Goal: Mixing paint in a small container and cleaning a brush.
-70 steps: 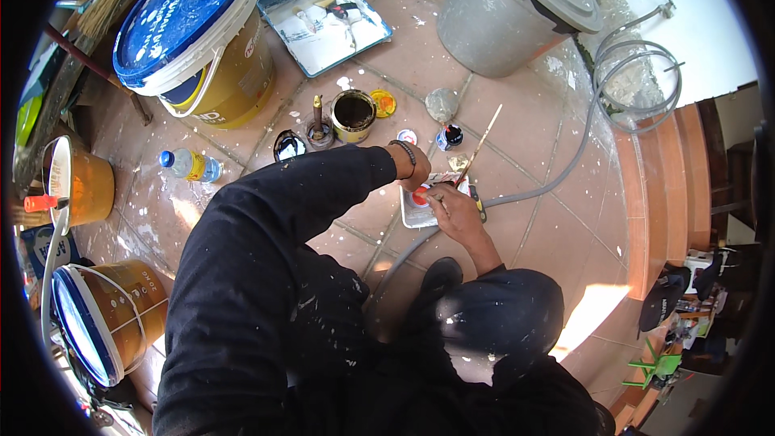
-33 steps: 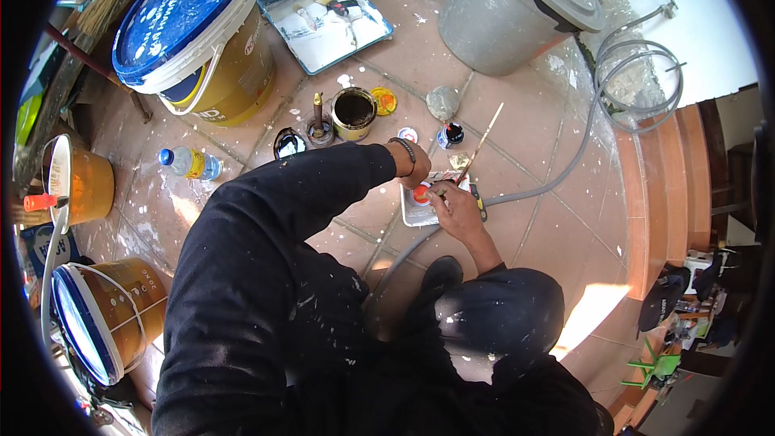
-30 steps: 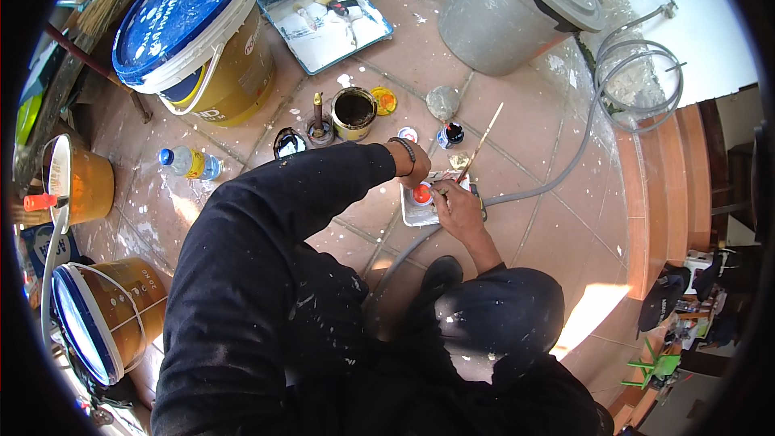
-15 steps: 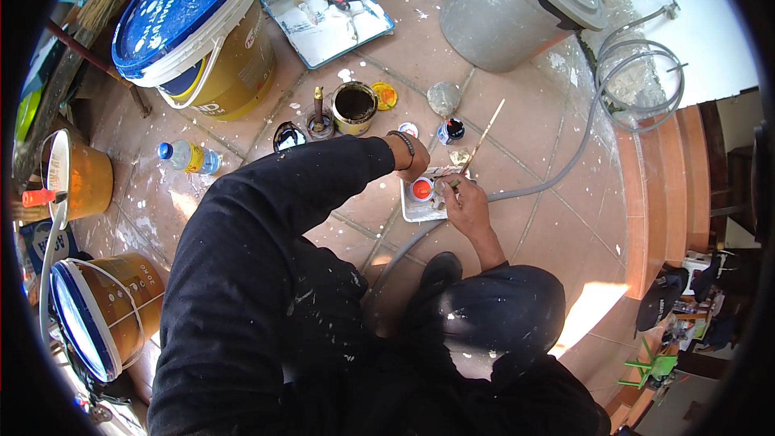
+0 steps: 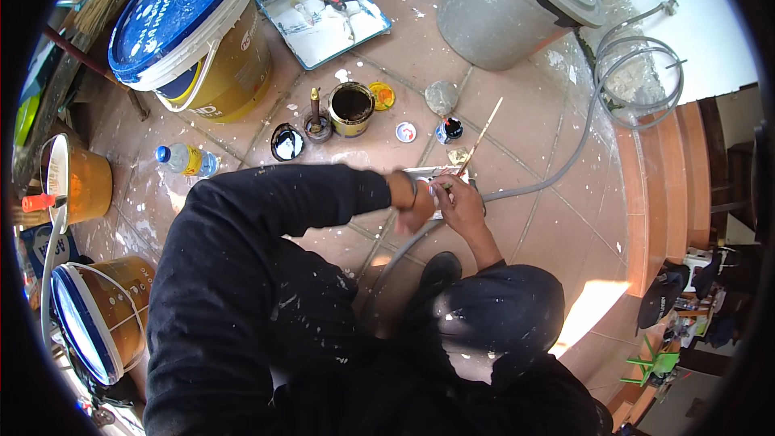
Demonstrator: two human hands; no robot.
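Head view: yellow bucket with blue lid (image 5: 234,64), far left; grey lidded bin (image 5: 488,20), far right. Blue-rimmed paint tray (image 5: 319,47), far, between the two. Small white tray (image 5: 436,170), on the floor at the hands, mostly covered by them. Right hand (image 5: 462,205) at its right side: fingers curled, tips close together; grip contents too small to tell. Left hand (image 5: 415,208) at its left side, motion-blurred; finger opening and any hold cannot be told. Open can (image 5: 353,126), left and farther. Thin brush (image 5: 482,135) slanting up from the tray's far right corner.
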